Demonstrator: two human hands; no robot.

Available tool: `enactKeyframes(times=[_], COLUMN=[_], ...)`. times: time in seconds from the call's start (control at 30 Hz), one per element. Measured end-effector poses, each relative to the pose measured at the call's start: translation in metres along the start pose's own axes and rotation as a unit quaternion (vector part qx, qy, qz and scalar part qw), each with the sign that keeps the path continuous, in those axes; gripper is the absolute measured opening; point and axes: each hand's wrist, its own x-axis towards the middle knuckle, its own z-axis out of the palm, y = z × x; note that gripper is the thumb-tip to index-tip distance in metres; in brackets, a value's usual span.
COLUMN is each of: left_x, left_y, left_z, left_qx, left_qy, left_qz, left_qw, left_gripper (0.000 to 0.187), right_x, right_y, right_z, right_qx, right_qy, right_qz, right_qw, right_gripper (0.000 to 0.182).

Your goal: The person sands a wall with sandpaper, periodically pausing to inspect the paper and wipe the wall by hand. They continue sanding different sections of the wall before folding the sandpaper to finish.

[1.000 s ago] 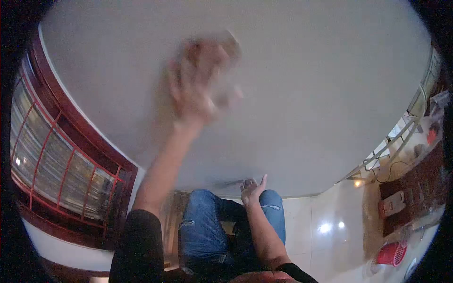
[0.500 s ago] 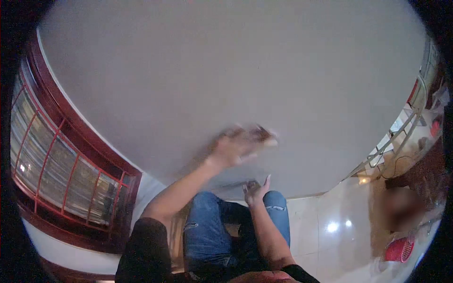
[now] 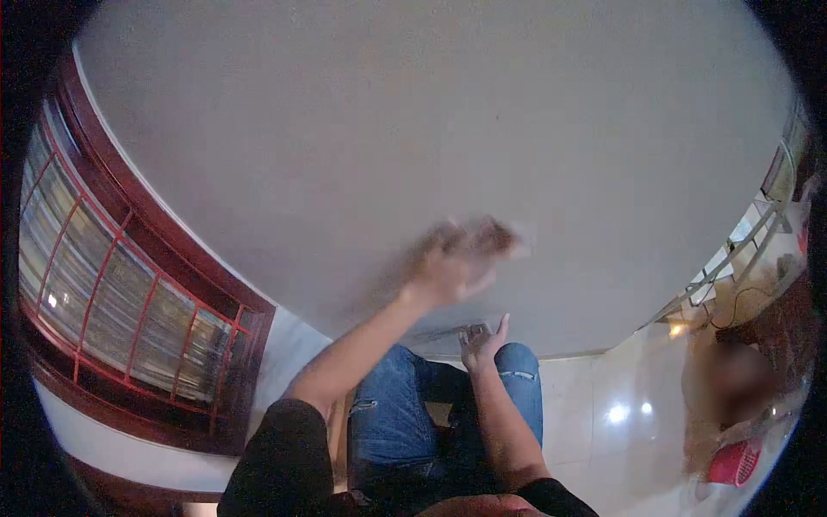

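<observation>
One wall (image 3: 551, 129) backs two hands (image 3: 481, 350), the left hand (image 3: 441, 277) seemingly holding something.

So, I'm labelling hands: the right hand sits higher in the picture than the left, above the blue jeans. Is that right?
Not quite: the head view shows the left hand higher than the right hand. The jeans are blue, as you say.
</observation>
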Motion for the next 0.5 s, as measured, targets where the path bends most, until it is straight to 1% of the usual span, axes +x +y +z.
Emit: enactKeyframes(times=[0.03, 0.07, 0.13, 0.17, 0.2, 0.23, 0.27, 0.33, 0.37, 0.43, 0.47, 0.5], left_x=[-0.011, -0.006, 0.013, 0.034, 0.06, 0.089, 0.101, 0.122, 0.117, 0.111, 0.094, 0.071], left_y=[0.009, 0.005, -0.022, -0.049, -0.077, -0.109, -0.152, -0.171, -0.171, -0.159, -0.123, -0.088], left_z=[0.008, 0.004, -0.023, -0.046, -0.08, -0.113, -0.124, -0.162, -0.157, -0.131, -0.123, -0.101], left_qx=[-0.001, -0.001, 0.03, 0.042, 0.032, 0.006, 0.043, 0.142, 0.148, 0.104, 0.089, 0.067], left_qy=[-0.033, -0.025, 0.009, 0.037, 0.088, 0.254, 0.329, 0.355, 0.348, 0.333, 0.237, 0.126], left_qz=[0.083, 0.08, -0.013, -0.064, -0.143, -0.136, -0.145, -0.18, -0.182, -0.143, -0.156, -0.197], left_qw=[0.996, 0.996, 0.999, 0.996, 0.985, 0.958, 0.932, 0.906, 0.908, 0.926, 0.955, 0.97], left_gripper=[0.07, 0.07, 0.069, 0.072, 0.076, 0.076, 0.074, 0.07, 0.07, 0.071, 0.072, 0.072], right_x=[-0.001, 0.001, 0.011, 0.013, 0.015, 0.015, 0.015, 0.015, 0.014, 0.008, 0.014, 0.014], right_y=[-0.003, -0.005, -0.002, -0.002, 0.001, 0.003, 0.004, 0.006, 0.007, 0.005, 0.008, 0.009], right_z=[0.001, -0.001, -0.006, -0.006, -0.007, -0.009, -0.01, -0.011, -0.011, -0.005, -0.009, -0.008], right_qx=[-0.004, -0.01, 0.025, 0.022, 0.03, 0.038, 0.034, -0.001, -0.004, -0.012, -0.003, 0.002], right_qy=[-0.004, -0.006, 0.015, 0.018, 0.041, 0.064, 0.068, 0.045, 0.045, 0.012, 0.023, 0.02], right_qz=[0.006, 0.0, 0.007, 0.004, 0.003, 0.005, 0.011, 0.001, 0.011, 0.0, -0.004, -0.002], right_qw=[1.0, 1.0, 1.0, 1.0, 0.999, 0.997, 0.997, 0.999, 0.999, 1.0, 1.0, 1.0], right_gripper=[0.127, 0.127, 0.125, 0.125, 0.125, 0.125, 0.125, 0.123, 0.123, 0.119, 0.117, 0.117])
